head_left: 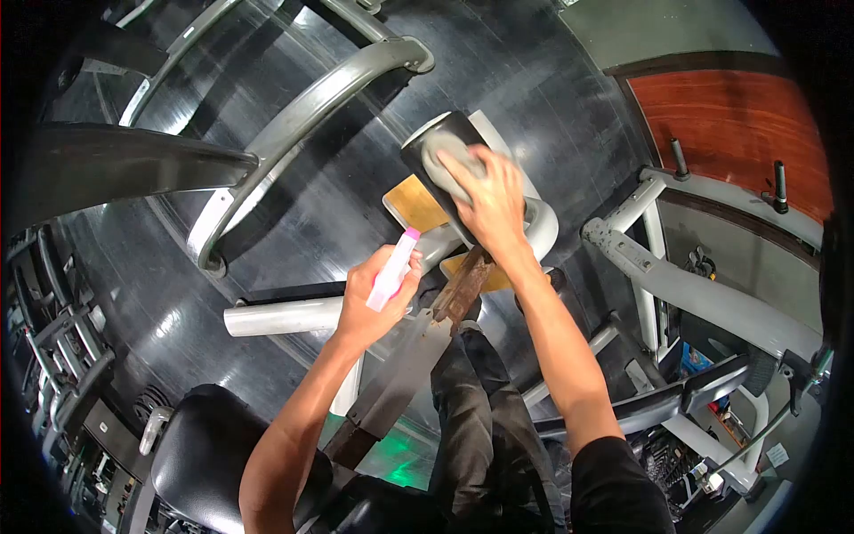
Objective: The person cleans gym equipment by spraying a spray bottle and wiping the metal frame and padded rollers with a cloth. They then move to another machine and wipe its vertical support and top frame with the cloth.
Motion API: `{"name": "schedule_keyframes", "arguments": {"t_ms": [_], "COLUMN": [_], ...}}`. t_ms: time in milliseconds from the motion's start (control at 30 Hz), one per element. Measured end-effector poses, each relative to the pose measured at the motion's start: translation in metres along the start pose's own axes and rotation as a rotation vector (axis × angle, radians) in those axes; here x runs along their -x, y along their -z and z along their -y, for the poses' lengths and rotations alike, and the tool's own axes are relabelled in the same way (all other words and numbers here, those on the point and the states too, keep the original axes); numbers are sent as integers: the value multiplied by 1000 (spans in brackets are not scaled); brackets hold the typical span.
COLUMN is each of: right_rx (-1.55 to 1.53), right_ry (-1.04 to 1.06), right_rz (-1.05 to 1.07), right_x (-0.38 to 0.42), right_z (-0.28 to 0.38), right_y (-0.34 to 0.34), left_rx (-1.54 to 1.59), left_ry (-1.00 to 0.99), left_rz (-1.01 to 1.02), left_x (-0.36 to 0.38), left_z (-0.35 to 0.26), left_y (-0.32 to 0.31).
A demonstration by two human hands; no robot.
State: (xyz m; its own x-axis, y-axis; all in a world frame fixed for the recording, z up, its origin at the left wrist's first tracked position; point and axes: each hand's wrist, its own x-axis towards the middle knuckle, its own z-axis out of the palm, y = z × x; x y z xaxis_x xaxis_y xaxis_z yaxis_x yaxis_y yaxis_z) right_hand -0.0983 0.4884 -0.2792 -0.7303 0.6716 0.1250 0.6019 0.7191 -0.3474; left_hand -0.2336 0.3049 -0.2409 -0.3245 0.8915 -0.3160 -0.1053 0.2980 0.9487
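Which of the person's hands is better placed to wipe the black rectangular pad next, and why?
Probably the right hand: it holds a blurred grey cloth on the black rectangular pad. The left hand grips a slender pink-and-white object, apart from the pad.

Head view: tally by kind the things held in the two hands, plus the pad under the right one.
Pink-and-white container with pink cap, in left hand: 1
Pale grey cloth-like wad, blurred, under right hand: 1
Black rectangular pad: 1
Total: 3
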Motion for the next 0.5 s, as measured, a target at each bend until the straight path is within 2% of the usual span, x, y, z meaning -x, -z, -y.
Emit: {"name": "schedule_keyframes", "arguments": {"t_ms": [67, 100, 167, 233, 300, 333, 433, 500], "right_rx": [9, 11, -51, -84, -128, -146, -157, -158], "right_ry": [-15, -8, -104, -132, -102, -71, -114, -99], "right_rz": [14, 2, -61, -36, -50, -94, -131, -108], "right_x": [48, 65, 82, 56, 10, -14, -56, -37], "right_z": [-12, -13, -16, -4, 3, 7, 14, 11], "right_y": [10, 9, 8, 8, -1, -7, -22, -9], "left_rx": [46, 43, 22, 48, -65, -53, -21, -27], "left_ry": [94, 81, 208, 159, -76, 69, 103, 106], "left_rz": [-9, -13, 49, 44, 33, 37, 36, 27], "left_x": [1, 1, 4, 7, 7, 7, 6, 5], "left_z": [-7, -9, -9, 3, 12, 0, 3, 1], "left_y": [-1, 1, 1, -4, -7, -5, -2, -1]}}
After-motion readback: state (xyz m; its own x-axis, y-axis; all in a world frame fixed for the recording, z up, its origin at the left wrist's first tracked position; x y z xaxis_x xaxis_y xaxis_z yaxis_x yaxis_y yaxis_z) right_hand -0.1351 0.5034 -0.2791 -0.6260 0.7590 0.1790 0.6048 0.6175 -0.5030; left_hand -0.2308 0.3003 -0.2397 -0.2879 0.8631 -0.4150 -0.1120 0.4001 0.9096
